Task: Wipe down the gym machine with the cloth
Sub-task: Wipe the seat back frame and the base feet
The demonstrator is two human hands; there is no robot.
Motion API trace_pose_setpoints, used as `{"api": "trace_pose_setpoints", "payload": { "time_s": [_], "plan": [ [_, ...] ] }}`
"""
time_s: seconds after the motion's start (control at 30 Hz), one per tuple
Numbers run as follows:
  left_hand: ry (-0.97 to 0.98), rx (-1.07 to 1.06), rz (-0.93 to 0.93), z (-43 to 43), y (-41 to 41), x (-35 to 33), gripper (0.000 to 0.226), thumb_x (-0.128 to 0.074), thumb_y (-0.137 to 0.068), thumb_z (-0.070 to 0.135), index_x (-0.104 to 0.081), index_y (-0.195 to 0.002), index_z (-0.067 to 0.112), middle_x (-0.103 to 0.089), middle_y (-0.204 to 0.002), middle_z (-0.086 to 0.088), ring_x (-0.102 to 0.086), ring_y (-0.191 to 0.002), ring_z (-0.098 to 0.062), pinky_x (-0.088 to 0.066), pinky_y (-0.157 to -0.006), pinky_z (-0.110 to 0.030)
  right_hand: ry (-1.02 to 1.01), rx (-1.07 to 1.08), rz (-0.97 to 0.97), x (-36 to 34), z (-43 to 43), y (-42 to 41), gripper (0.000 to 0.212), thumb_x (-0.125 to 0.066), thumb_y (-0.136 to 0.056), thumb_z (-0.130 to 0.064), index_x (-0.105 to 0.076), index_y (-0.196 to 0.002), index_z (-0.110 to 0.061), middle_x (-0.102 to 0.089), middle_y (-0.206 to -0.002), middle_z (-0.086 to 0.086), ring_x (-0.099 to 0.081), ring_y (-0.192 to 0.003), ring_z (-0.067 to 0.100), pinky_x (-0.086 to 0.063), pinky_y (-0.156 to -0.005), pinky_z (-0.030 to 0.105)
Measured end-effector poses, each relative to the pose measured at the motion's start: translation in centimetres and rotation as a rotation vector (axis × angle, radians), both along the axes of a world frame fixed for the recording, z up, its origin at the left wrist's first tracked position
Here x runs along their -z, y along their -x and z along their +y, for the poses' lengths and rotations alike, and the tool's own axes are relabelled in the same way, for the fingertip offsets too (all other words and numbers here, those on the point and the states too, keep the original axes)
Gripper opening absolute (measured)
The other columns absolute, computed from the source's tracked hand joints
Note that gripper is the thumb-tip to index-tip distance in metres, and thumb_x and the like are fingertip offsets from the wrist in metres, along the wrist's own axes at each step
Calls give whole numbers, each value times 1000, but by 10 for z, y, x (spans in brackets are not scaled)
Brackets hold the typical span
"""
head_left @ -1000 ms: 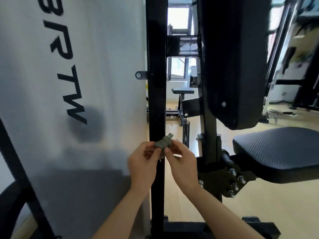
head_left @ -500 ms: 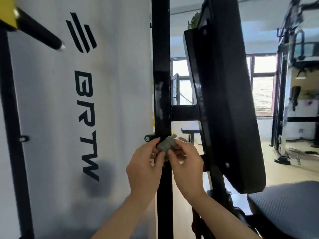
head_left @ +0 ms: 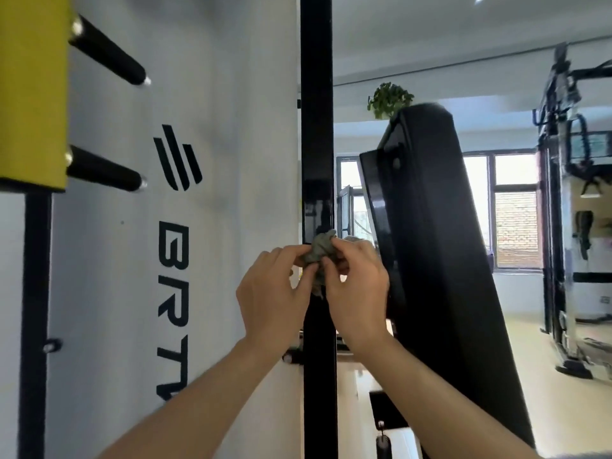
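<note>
Pinching a small crumpled grey-green cloth (head_left: 319, 250) from both sides, about halfway up the tall glossy black steel upright (head_left: 316, 127) of the gym machine. Gripping with the left hand (head_left: 275, 296) on the left of the wad, with thumb and forefinger curled onto the fabric. Gripping with the right hand (head_left: 357, 293) on the right, with fingertips bent in over the bunched folds. Both hands clamped on the same rag, close together. Holding the cloth in front of the upright's face, with a loose tail hanging down between the two palms. Cannot tell whether it is touching the steel or just off it. Reaching up with bare forearms from the bottom edge, one on either side of the post.

Facing, just right of the upright, a long black padded backrest (head_left: 440, 260), tilted with its top nearer the post than its foot. Facing on the left a flat white panel (head_left: 215, 193) with black logo stripes and vertical black lettering, right beside the post's left edge. Catching at the far left a yellow plate (head_left: 31, 94) with two black pegs (head_left: 106, 51) jutting rightwards, above a thin black bar (head_left: 34, 293).

Looking past the backrest to the room beyond: a green potted plant (head_left: 390, 99) up high, a dark-framed window (head_left: 515, 226) onto a brick wall, another black exercise rig (head_left: 563, 226) at the far right, and pale flooring (head_left: 530, 359) beneath.
</note>
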State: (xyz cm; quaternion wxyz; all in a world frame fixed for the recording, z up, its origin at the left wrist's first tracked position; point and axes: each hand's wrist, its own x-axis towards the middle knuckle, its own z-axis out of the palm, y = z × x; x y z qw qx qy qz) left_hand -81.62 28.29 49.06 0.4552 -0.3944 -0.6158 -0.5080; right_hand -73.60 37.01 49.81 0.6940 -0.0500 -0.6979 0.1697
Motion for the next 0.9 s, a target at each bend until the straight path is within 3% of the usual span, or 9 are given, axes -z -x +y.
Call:
{"api": "trace_pose_setpoints", "payload": {
  "time_s": [0.17, 0.4, 0.9],
  "plan": [
    [-26, 23, 34, 4, 2, -56, 19, -75, -88, 31, -70, -107, 35, -68, -90, 20, -59, -79, -4, -47, -63, -24, 48, -59, 109, -50, 1, 13, 35, -67, -91, 3, -68, -125, -8, -57, -112, -2, -62, -103, 12, -55, -91, 25],
    [-107, 34, 79, 13, 9, -101, 23, -78, -87, 25, -71, -108, 33, -68, -91, 19, -61, -79, -6, -50, -64, -29, 52, -55, 207, -91, -2, 25, 34, -67, -92, 3, -68, -125, -6, -59, -111, 0, -63, -103, 14, -55, -90, 27],
    [-26, 182, -85, 5, -2, -234, 21, -75, -91, 25, -72, -111, 28, -72, -96, 16, -66, -79, -3, -55, -68, -29, 276, -64, 131, -224, -16, 14, 29, -66, -94, -1, -69, -121, -9, -60, -113, -2, -65, -104, 16, -54, -91, 25]
  ]
}}
